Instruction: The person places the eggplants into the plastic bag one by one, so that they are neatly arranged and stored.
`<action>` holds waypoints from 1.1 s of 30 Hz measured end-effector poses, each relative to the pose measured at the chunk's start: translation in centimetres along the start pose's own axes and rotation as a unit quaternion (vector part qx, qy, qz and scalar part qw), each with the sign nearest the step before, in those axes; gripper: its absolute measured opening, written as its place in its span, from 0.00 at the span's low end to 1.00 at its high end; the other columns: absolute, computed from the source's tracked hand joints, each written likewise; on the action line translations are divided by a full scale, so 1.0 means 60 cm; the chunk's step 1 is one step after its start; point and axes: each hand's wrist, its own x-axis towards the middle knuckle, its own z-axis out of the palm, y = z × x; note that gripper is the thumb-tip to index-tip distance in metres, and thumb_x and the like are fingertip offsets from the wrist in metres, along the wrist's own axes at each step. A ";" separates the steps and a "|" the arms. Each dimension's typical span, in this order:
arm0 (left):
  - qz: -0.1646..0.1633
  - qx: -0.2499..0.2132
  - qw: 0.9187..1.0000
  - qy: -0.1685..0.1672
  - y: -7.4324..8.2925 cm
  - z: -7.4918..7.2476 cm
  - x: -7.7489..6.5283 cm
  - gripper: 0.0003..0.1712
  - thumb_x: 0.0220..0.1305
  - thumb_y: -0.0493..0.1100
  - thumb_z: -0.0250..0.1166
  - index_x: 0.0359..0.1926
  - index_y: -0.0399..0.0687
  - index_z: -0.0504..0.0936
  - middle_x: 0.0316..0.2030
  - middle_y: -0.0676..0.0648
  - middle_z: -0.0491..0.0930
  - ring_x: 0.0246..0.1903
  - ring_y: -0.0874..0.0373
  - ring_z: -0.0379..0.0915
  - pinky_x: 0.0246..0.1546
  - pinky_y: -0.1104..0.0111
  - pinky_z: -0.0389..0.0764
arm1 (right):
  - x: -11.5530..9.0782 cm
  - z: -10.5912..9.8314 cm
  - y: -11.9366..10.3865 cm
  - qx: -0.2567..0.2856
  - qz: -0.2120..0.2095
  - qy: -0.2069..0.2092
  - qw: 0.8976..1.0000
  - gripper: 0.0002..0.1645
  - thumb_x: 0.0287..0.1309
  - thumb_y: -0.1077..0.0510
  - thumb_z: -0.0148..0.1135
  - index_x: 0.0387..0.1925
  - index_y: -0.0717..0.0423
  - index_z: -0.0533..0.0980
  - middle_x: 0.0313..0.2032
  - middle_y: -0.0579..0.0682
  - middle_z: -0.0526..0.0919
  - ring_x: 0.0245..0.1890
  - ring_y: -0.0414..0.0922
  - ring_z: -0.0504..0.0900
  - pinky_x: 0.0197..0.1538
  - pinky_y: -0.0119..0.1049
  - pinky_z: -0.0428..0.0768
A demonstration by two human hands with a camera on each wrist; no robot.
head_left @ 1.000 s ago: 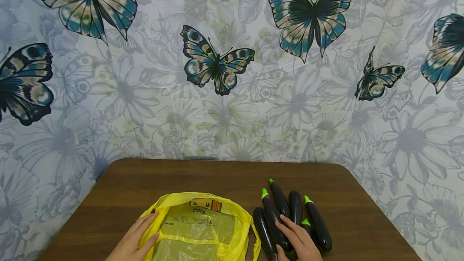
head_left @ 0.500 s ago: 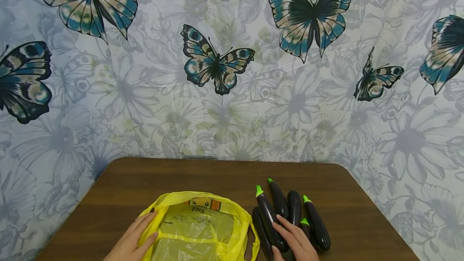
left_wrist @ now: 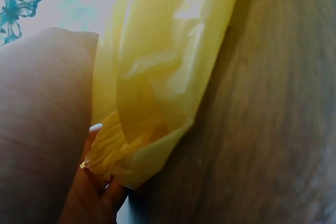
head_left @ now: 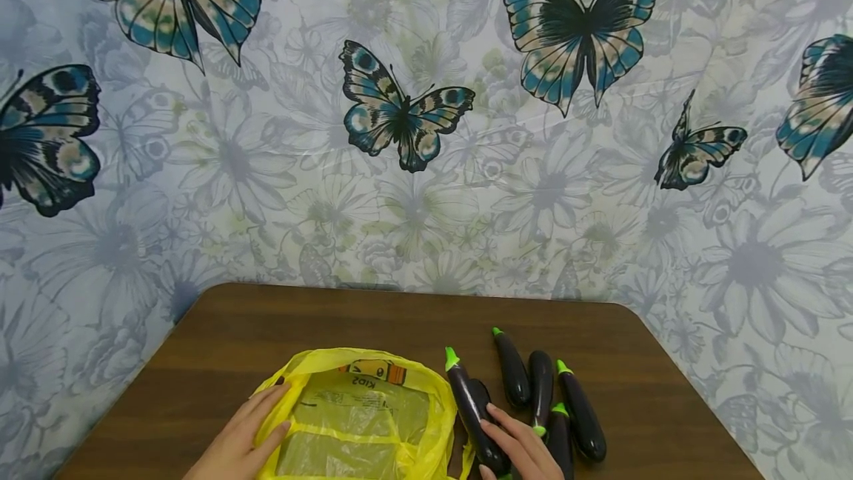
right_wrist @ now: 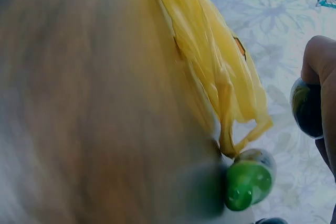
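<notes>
A yellow plastic bag [head_left: 443, 417] stands on the table with its mouth spread open towards me. At its left rim my left hand [head_left: 233, 439] pinches the plastic, the thumb on the inner side; the left wrist view shows bunched plastic [left_wrist: 118, 148] by the fingers. My right hand [head_left: 523, 450] grips a glossy dark eggplant [head_left: 472, 410], its green stem end beside the bag's right rim. The same eggplant [right_wrist: 306, 107] appears in the right wrist view under a curled finger. Another eggplant [head_left: 479, 391], partly hidden, lies just behind it.
Several more eggplants [head_left: 583, 413] lie to the right of my right hand on the brown wooden table [head_left: 400, 310]. A green-ended eggplant [right_wrist: 249, 179] sits near the bag's handle in the right wrist view. Butterfly-patterned cloth [head_left: 426, 228] hangs behind the table.
My right hand has moved left with the eggplant, away from the others and up to the bag's right rim. The left hand stays at the bag's left rim.
</notes>
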 end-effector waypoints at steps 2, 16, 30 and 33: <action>0.004 0.002 1.000 0.001 0.000 0.000 0.000 0.37 0.75 0.54 0.61 0.75 0.38 0.67 0.70 0.32 0.68 0.68 0.29 0.64 0.59 0.35 0.73 | -0.001 0.002 -0.002 0.008 -0.007 -0.008 1.000 0.37 0.43 0.57 0.84 0.60 0.50 0.82 0.60 0.50 0.84 0.52 0.42 0.84 0.55 0.19 0.77; 0.017 0.006 1.000 0.004 0.001 -0.001 -0.003 0.35 0.75 0.51 0.62 0.75 0.37 0.67 0.69 0.32 0.69 0.67 0.30 0.66 0.57 0.36 0.75 | -0.006 0.014 -0.028 0.049 0.005 -0.048 0.998 0.38 0.45 0.59 0.83 0.62 0.44 0.81 0.62 0.47 0.82 0.54 0.40 0.83 0.57 0.18 0.75; 0.025 0.003 1.000 0.018 -0.006 0.004 -0.002 0.35 0.74 0.50 0.64 0.74 0.36 0.69 0.68 0.32 0.71 0.65 0.29 0.67 0.56 0.37 0.76 | -0.010 0.052 -0.053 0.093 -0.032 -0.078 0.992 0.30 0.58 0.58 0.76 0.62 0.41 0.80 0.62 0.44 0.82 0.53 0.41 0.85 0.55 0.21 0.78; 0.028 0.007 0.999 0.026 -0.005 0.005 -0.002 0.34 0.74 0.49 0.64 0.73 0.37 0.70 0.68 0.33 0.72 0.64 0.30 0.68 0.55 0.38 0.77 | -0.009 0.062 -0.057 0.097 -0.043 -0.071 0.992 0.29 0.60 0.59 0.75 0.62 0.42 0.80 0.62 0.45 0.82 0.52 0.41 0.85 0.54 0.22 0.79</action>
